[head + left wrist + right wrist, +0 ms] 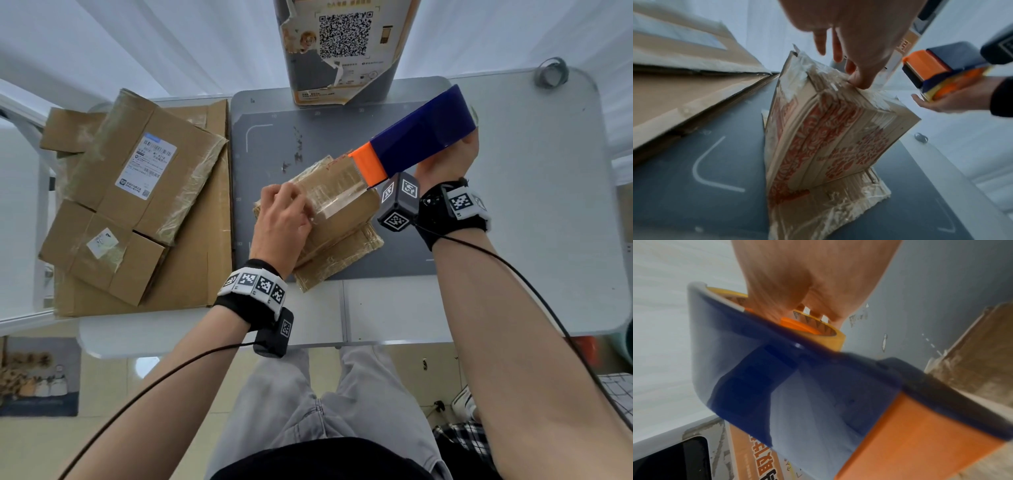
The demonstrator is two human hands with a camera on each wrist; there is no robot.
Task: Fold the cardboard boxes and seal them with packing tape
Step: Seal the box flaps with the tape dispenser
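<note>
Left hand point(282, 219) presses down with its fingertips point(859, 81) on the taped top of the small cardboard box point(329, 219), pinning the clear tape strip point(337, 200). Right hand point(445, 161), well apart from it, is wrapped around the blue-and-orange tape dispenser point(411, 140), orange nose touching the box's far end. That box sits on the grey mat point(274, 144) mid-desk. Flattened cardboard boxes point(130, 192) are stacked at the desk point(534, 219) left edge; a printed carton point(342, 48) stands at the far edge.
</note>
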